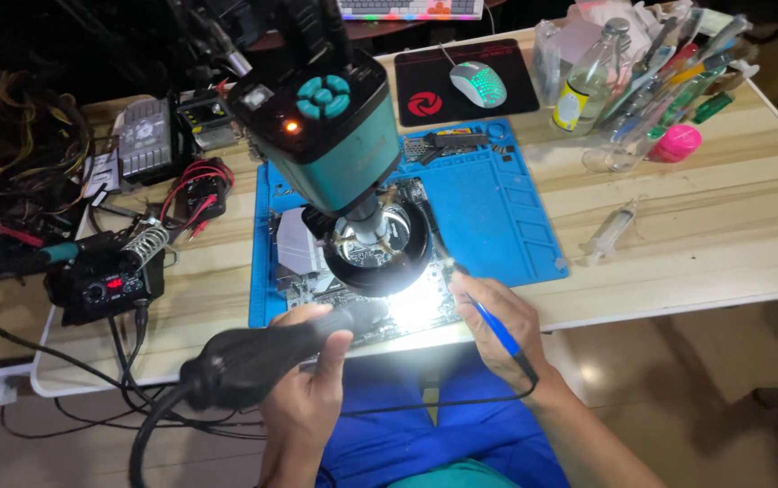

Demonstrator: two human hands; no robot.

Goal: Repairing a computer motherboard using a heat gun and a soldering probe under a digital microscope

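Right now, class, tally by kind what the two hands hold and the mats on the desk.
Black hot-air handle, in left hand: 1
Blue-handled tool, in right hand: 1
Blue work mat: 1
Black mouse mat: 1
Total: 4

Pale wooden table (pixel 723 226), tan tiled floor (pixel 678 361), dim room, bright work lamp glare.

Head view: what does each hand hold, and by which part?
Left hand: black hot-air handle, around its barrel. Right hand: thin blue-handled tool, mid-shaft, like a pen.
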